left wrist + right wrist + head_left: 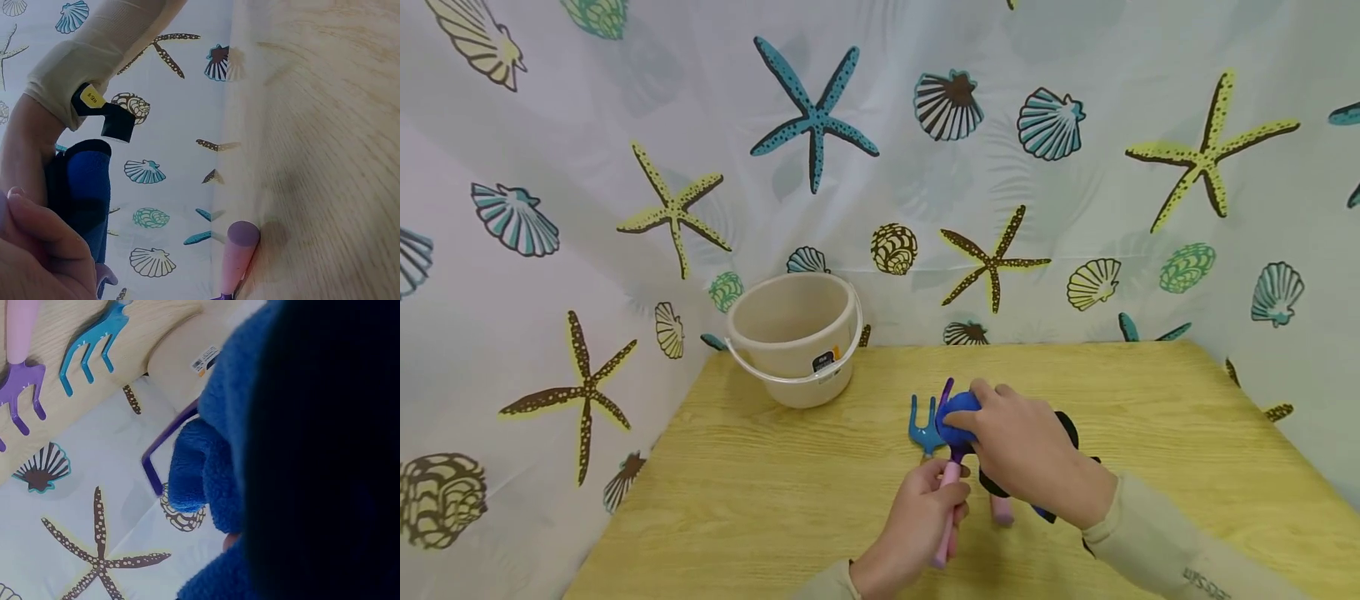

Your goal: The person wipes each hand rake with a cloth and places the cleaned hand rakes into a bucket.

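My left hand [925, 504] grips the pink handle of a small purple hand rake [950, 475]. A blue fluffy cloth [958, 415] with black edging is bunched in my right hand [1018, 437], wrapped round the rake's head. One purple tine [152, 469] sticks out past the cloth in the right wrist view; the rest of the head is covered. On the table, just beyond my hands, lies a blue hand rake [924, 433]. Another purple rake [22, 384] lies beside it, its pink handle [240, 256] showing in the left wrist view.
A beige bucket [793, 358] with a white handle stands at the table's back left. Under everything is a wood-grain table [760, 500]. A white curtain [880, 183] printed with starfish and shells hangs behind and at both sides.
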A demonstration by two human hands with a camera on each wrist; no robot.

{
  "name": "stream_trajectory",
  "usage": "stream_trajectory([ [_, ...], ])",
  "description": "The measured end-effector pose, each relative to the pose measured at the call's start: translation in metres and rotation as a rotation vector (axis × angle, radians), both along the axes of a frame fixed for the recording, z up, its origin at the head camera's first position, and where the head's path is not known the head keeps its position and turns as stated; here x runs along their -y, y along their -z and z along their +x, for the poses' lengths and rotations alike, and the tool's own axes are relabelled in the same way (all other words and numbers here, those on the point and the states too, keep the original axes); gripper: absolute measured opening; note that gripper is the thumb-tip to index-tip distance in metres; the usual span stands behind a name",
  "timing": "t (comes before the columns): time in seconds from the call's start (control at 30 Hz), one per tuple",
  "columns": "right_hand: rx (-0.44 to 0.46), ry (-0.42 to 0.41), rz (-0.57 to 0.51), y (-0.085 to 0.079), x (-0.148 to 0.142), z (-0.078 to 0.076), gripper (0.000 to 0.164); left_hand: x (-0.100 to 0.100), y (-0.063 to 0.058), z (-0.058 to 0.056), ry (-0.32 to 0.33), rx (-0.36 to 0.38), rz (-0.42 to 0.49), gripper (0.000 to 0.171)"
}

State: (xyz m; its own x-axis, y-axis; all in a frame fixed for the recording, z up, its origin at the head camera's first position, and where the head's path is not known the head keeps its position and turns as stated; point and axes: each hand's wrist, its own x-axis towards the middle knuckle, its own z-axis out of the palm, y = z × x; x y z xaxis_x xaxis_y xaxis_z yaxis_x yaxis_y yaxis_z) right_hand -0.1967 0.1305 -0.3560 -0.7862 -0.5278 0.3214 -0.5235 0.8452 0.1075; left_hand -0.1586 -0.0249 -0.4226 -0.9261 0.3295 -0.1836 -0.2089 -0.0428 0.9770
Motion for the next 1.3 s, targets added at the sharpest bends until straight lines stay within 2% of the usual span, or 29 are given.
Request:
stream_trajectory([
  [0.1,0.011,-0.002,0.010,-0.001,0.000,0.005,0.034,0.000,-0.001,-0.002,0.002,-0.002,0.016,0.028],
  [0.3,0.082,-0.033,0.004,-0.004,-0.002,0.015,0.027,0.002,0.000,-0.007,-0.034,-0.021,0.005,0.019],
  [0.4,0.101,-0.050,0.002,-0.006,-0.004,0.017,0.028,0.004,-0.001,-0.007,-0.016,0.000,-0.001,0.018],
  [0.5,0.101,-0.039,0.054,-0.006,-0.006,0.018,0.034,0.004,-0.002,-0.006,-0.005,0.013,-0.019,0.021],
  [0.67,0.046,-0.033,0.179,-0.004,-0.005,0.020,0.042,0.004,-0.001,-0.005,-0.013,0.018,-0.049,0.023],
  [0.93,0.109,-0.095,0.084,-0.001,-0.005,0.020,0.048,0.003,0.002,-0.003,0.005,0.027,-0.032,0.015],
  [1.1,0.093,-0.102,0.105,0.000,-0.008,0.021,0.047,0.004,0.002,-0.003,0.024,0.048,-0.013,0.019],
  [1.2,0.069,-0.076,0.180,0.004,-0.009,0.022,0.049,0.003,0.002,-0.003,0.011,0.048,0.002,0.022],
  [1.3,0.000,-0.049,0.258,0.010,-0.010,0.022,0.048,0.001,0.002,-0.003,0.003,0.038,0.008,0.024],
])
